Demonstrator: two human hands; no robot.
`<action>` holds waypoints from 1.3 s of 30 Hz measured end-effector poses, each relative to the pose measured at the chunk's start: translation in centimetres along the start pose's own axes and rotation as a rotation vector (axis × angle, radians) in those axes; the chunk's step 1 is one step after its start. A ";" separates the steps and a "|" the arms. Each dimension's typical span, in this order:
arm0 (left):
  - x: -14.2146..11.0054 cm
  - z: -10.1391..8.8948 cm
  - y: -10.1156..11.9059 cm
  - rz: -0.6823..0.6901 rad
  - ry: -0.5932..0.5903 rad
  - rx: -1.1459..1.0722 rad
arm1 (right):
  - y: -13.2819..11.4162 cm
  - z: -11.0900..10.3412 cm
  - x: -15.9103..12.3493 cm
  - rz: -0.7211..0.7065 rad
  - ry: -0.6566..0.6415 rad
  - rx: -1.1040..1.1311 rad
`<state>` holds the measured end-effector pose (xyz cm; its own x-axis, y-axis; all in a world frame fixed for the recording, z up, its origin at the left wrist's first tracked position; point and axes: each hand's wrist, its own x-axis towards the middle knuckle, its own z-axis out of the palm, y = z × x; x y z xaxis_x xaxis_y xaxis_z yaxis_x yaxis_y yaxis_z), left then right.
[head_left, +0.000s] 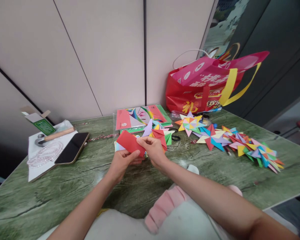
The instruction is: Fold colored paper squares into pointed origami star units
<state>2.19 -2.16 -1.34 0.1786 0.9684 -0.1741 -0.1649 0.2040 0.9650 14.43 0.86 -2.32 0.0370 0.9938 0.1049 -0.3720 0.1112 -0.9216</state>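
Observation:
A folded piece of red paper (pixel 128 141) is held up over the table between both hands. My left hand (pixel 125 160) pinches its lower edge, thumb in front and fingers behind. My right hand (pixel 152 149) grips its right side between thumb and fingers. Just behind the hands lies a partly folded paper star (pixel 158 131) in red, purple, blue and green, partly hidden by the hands. Several finished multicoloured paper stars (pixel 191 123) spread across the right of the table, some overlapping in a heap.
Packs of coloured paper (pixel 142 117) lie at the back. A red gift bag (pixel 187 95) stands back right. At left are a phone (pixel 72 148), a hammer (pixel 58 134), a bead string (pixel 46 154) and a green box (pixel 43 125). Black scissors handles (pixel 175 137) show mid-table.

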 end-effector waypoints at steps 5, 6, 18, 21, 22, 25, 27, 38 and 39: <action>0.0 0.4 0.0 -0.002 0.006 0.048 | -0.2 0.4 -0.1 0.037 0.032 0.030; 0.1 0.6 0.1 0.007 0.031 0.055 | -0.2 0.5 -0.1 0.041 0.043 0.042; 0.1 -0.4 1.0 0.174 0.200 0.057 | -0.2 0.3 0.0 0.085 -0.004 0.065; 0.2 -1.1 1.6 0.213 0.241 0.060 | -0.1 -0.1 0.2 0.058 -0.026 0.011; 0.2 -1.2 1.8 0.217 0.237 0.060 | 0.0 -0.2 0.3 0.040 -0.028 -0.012; 0.2 -1.3 1.9 0.217 0.218 0.057 | 0.2 -0.7 0.6 -0.017 -0.033 -0.088; 0.1 -1.3 1.9 0.216 0.210 0.054 | 0.3 -0.9 0.8 -0.046 -0.046 -0.136; 0.2 -1.4 2.0 0.239 0.238 -0.005 | -0.3 -1.2 1.2 -0.176 -0.109 -0.290; 0.2 -1.5 2.0 0.243 0.216 -0.002 | -0.6 -1.3 1.2 -0.194 -0.119 -0.310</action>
<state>0.43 -1.38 0.29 -0.0762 0.9968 0.0230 -0.1797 -0.0365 0.9830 15.90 2.02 -2.17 -0.0357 0.9486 0.3143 -0.0693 0.3114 -0.9477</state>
